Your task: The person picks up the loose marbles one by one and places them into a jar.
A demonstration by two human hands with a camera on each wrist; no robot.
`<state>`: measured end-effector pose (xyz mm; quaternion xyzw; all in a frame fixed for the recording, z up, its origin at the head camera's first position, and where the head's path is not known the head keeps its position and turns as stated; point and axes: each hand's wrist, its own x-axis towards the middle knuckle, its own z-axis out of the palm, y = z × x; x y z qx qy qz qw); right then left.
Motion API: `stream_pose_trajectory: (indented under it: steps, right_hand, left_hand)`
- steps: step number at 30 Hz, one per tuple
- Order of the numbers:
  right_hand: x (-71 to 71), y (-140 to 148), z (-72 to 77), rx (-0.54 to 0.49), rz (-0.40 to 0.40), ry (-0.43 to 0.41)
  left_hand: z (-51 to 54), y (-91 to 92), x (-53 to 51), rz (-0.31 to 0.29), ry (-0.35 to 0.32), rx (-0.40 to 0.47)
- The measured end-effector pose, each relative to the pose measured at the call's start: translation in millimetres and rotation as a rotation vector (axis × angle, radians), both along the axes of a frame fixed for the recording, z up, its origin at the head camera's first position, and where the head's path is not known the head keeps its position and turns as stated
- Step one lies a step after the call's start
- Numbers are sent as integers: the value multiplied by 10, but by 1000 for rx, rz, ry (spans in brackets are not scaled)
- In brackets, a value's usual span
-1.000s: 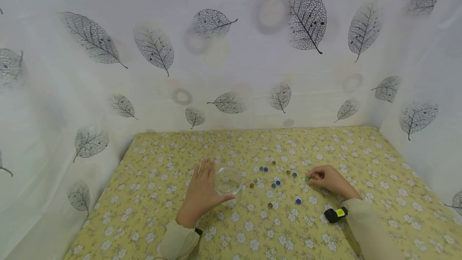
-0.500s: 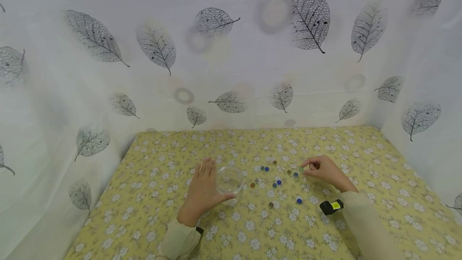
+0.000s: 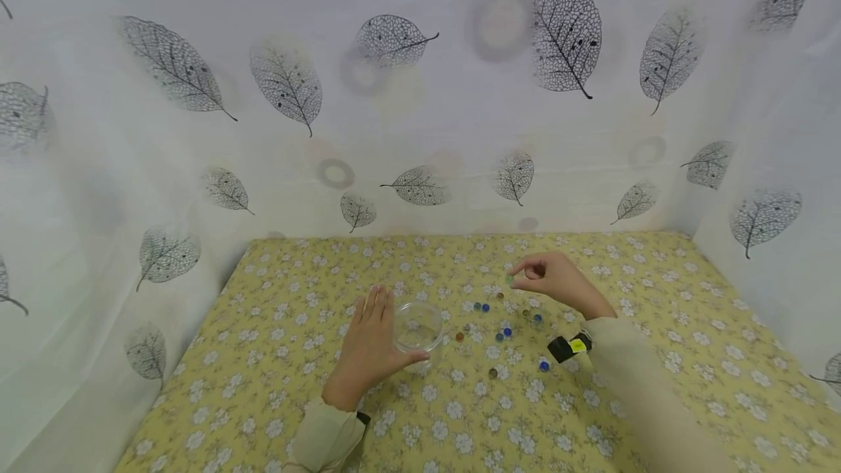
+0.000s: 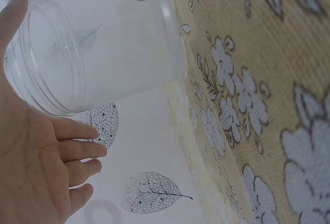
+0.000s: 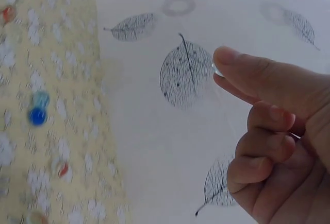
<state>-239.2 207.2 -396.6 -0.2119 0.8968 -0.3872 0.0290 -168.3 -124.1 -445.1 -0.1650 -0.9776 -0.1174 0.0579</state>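
Observation:
A clear round jar (image 3: 427,328) without a lid stands upright on the table. My left hand (image 3: 369,356) rests beside it with straight fingers, thumb spread along the near side. The left wrist view shows the palm (image 4: 31,162) close to the jar's threaded rim (image 4: 62,69). Above the far part of the cloth, my right hand (image 3: 558,283) pinches a green glass marble (image 3: 509,279) between thumb and forefinger. Its other fingers are curled in. In the right wrist view the thumb (image 5: 258,72) hides most of that marble.
Several loose marbles lie right of the jar, among them an orange one (image 3: 459,336), a brown one (image 3: 493,373) and a dark blue one (image 3: 544,366). A yellow floral cloth (image 3: 276,385) covers the table. White leaf-patterned curtains (image 3: 447,122) enclose the back and sides.
My right hand has picked the green marble up from the cloth and carried it up and to the left. The left hand has stayed beside the jar.

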Motion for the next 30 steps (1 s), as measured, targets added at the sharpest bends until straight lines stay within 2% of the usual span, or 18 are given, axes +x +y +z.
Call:
stream_pose_trajectory:
  steps: [9, 20, 30]
  right_hand:
    - [-56, -463, 103, -53, 82, -41]
    - [-25, -968, 28, -85, 198, -33]
    - [2, -1187, -53, -88, 243, -46]
  left_hand:
    - [-3, -7, 5, -1, 1, 4]
    - [1, -6, 3, -9, 17, 9]
    - [6, -21, 13, -34, 53, 0]
